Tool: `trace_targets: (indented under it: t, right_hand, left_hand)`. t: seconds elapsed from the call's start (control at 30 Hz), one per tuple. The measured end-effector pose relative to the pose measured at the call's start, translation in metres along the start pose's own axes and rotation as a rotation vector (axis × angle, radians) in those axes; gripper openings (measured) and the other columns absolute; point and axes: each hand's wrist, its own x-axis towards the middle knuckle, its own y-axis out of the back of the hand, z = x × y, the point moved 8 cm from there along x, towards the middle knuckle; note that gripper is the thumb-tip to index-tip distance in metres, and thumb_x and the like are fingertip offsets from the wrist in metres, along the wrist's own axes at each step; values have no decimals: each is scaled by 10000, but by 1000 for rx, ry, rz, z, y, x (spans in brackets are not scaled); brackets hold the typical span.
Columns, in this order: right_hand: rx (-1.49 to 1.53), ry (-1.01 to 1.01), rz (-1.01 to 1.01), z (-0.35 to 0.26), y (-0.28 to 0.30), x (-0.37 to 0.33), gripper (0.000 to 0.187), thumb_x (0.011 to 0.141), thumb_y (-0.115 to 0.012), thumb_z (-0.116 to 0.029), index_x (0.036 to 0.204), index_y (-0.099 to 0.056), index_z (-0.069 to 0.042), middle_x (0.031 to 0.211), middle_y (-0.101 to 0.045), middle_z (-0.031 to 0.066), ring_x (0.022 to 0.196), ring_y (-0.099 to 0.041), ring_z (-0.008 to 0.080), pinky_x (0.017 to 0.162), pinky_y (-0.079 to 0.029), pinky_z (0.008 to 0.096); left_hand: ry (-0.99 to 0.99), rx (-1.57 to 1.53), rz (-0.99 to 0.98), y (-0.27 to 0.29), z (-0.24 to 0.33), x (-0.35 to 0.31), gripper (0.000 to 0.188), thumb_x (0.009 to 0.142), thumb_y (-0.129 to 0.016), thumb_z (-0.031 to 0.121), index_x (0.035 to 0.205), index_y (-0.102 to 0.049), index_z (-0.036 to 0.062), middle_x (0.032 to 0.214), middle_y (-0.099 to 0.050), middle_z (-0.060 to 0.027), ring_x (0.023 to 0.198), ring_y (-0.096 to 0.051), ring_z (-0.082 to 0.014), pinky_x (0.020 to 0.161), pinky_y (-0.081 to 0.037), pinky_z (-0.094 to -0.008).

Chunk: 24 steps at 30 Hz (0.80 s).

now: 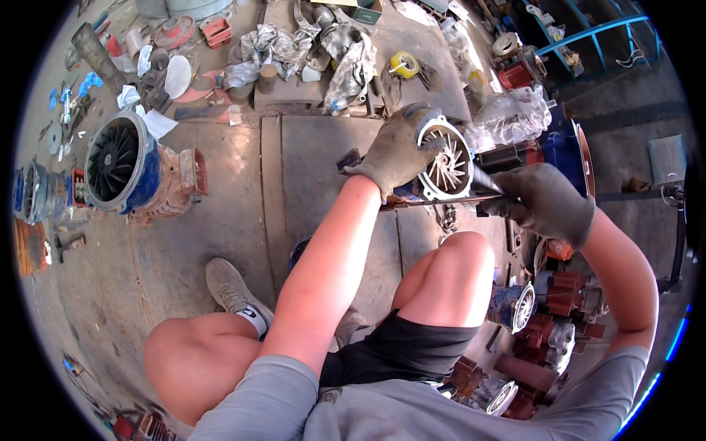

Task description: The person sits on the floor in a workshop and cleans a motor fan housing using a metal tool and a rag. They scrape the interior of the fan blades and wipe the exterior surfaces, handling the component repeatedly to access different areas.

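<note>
Fingers of our left hand [397, 154], in a grey-brown work glove: bent over the left side of a round, pale-rimmed metal housing with silvery radial fins [446, 163], touching its rim; whether they clench or only rest, we cannot tell. Fingers of our right hand [544, 202], in a darker grey glove: curled round a slim, dark, blurred tool [485, 180], its far end at the housing's right rim; touching or just apart, we cannot tell. The housing sits between our two hands, finned face toward us.

Edges: a long, thin, dark metal bar [441, 201], just below the housing, from near our left wrist to the right hand's fingers. Our bent right knee [467, 253], below the bar. Room: brown, scuffed steel floor plates [220, 220] with straight seams, extending left of our left hand to a blue-bodied machine with a black, many-bladed fan [112, 162], well apart.

In the way on the right: a crumpled clear-plastic bundle [515, 117], near the housing; a blue, round-ended metal body [566, 151] beyond. Above the left hand: a yellow roll of tape [408, 70] and a heap of greyish plastic-wrapped parts [349, 70]. Lower right, near the knee: a blue motor with a pale finned end [515, 307], next to rust-red motors [570, 294]. Upper right: a bright-blue metal frame [592, 33].
</note>
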Motion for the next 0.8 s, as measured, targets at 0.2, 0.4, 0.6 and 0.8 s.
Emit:
trace_targets:
  t: [0.2,0.4,0.6,0.8]
  right_hand:
    - [698,-586,-166,20,-23,-8,695,1227,-390,-570,1244,-728,37,956,-836,169,776,-813,218,652,-632,347]
    - [1313,-610,-1,11,-39,-15,522,1223,-474,-408,1433,-628,44,1047,-829,190,830,-833,260,667,-685,340]
    - [1181,-682,81,29,-32,-29,496,1180,-615,-307,1520,-594,54,1145,-821,179,881,-835,252,751,-700,358]
    - [-627,143,463,-14,40,-38,590,962,-865,-300,1498,-698,-118,1173,-773,133,1029,-769,341,907,-622,471]
  left_hand:
    - [7,-306,-471,18,66,3,652,845,-995,345,1418,-762,141,1413,-746,-81,1323,-706,-256,1169,-559,-389]
    - [5,-374,-551,7,98,-2,504,794,-1033,313,1219,-857,107,1256,-794,-43,1133,-758,-209,1051,-605,-370]
    - [-27,-301,-667,-25,87,-13,469,851,-1001,330,1227,-841,99,1150,-830,-75,1053,-784,-255,973,-615,-392]
    - [48,-29,-754,-28,80,-8,615,812,-1001,462,1287,-837,107,1056,-839,-158,981,-792,-278,936,-614,-403]
